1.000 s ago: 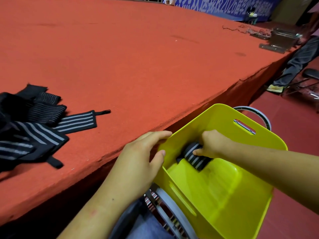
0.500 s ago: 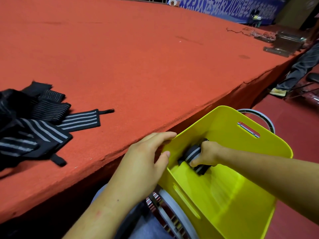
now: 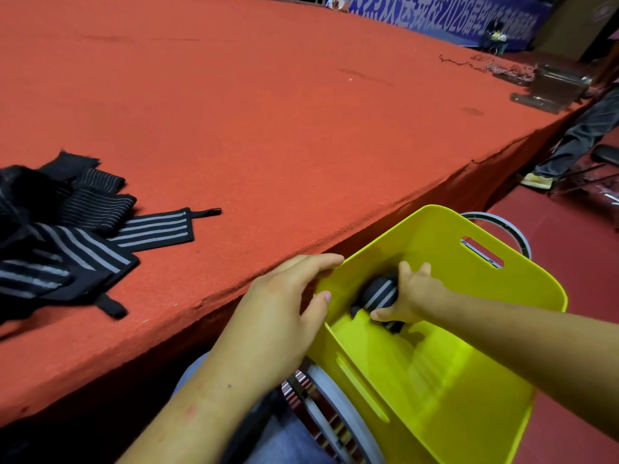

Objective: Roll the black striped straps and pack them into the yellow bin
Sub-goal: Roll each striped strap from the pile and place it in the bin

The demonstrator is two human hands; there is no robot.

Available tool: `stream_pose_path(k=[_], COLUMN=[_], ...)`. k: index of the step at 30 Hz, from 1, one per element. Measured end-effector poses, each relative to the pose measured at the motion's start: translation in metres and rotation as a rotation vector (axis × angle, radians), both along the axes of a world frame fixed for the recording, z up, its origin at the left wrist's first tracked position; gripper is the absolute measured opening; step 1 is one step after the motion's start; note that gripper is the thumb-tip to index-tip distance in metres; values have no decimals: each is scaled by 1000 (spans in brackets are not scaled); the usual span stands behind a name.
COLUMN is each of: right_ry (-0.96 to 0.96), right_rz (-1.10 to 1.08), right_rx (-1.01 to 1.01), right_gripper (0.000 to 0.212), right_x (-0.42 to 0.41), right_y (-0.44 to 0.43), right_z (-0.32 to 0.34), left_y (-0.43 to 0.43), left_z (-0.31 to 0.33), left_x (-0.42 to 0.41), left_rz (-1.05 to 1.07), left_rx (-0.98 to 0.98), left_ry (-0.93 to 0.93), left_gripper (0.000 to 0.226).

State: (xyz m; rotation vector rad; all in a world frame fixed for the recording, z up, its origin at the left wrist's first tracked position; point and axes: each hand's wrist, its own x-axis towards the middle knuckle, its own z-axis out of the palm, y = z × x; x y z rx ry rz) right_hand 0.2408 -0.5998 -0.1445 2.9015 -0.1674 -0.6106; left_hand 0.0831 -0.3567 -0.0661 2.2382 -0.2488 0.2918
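Rolled strap (image 3: 380,293) sat inside yellow bin (image 3: 469,380), against its left wall, with right hand (image 3: 412,296) curled around it. Left hand (image 3: 278,316) pinched that wall's rim, thumb inside. Unrolled straps (image 3: 67,236) lay piled on red platform (image 3: 301,112), far left.

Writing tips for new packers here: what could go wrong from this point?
1. The rolled strap, gripped by the right hand inside the yellow bin, may uncoil once released.
2. The bin sits tilted beside the red carpeted stage, with the left hand pinching its wall; letting go could tip it.
3. A tab of the unrolled straps lies near the stage edge and could be dragged off.
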Motion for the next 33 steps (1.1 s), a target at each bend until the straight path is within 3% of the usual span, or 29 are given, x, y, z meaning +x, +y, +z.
stream_pose_path(k=[3,7,13,17,22,25,30,33], right_ry=[44,57,113,152,177,112,-8,-24], right_rz=[-74,-118,-65,-11,75,122,122,101], right_rx=[-1,199,266,234,54,-33,14,-32], right_gripper=[138,124,110,109,105,101,89,99], right_x=[0,1,4,4,2,-1,-13,-18], right_y=[-1,-6,-11,-14,-4,-3,7,8], right_z=[-3,-4,4,9,23,13,7,10], left_y=[1,1,-1,-2,-3,-6,-7,-7], left_z=[-1,-2,-3,-3,-5,-7,-8,-8], left_x=[0,-1,-1,-1,0,2,4,0], left_rz=[-1,-7,-8,-8,-2,1,-4,-14], left_rx=[-6,-21,-23,-23,-28,-33,-51,-85], left_ry=[-5,-11,-17,-15,-18,-40,-67,-69], left_gripper=[42,42,42,42,41,40,42,41])
